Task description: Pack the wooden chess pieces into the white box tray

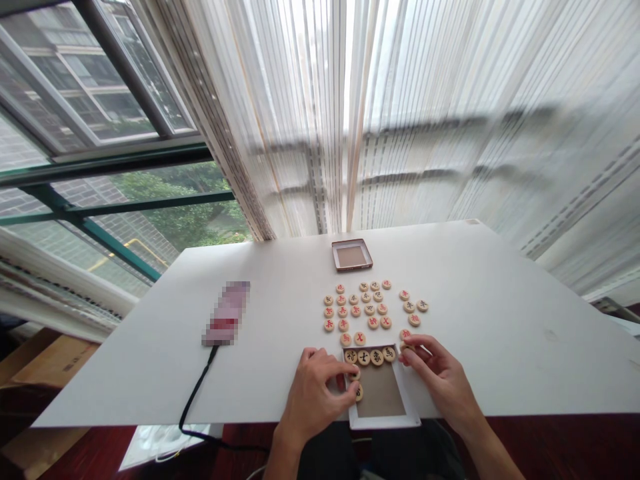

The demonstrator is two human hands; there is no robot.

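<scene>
Wooden round pieces (355, 311) with red or black marks lie flat on the white table (280, 300). Most of them sit in loose rows past the open box (411, 403), and a few more lie off to the right. They are spread out with their marks up, maybe so that each one is easy to see and pick up.

The box is at the near edge of the table, right between the two hands, so both can reach it. Four pieces stand side by side along its far wall, which likely keeps the row straight. Two more are at its left wall.

The left hand (317, 387) is half open, with a gap between its thumb and first finger. Their tips touch the two pieces at the left wall, perhaps to keep them in place, but they do not seem to pinch them.

The right hand (443, 370) is just past the box's right wall. Its thumb and finger are close together on one piece (404, 346), mostly hidden by the fingers. Another piece lies just on the far side of it.

Farther back is a shallow lid (352, 256), out of the way of the hands.
</scene>
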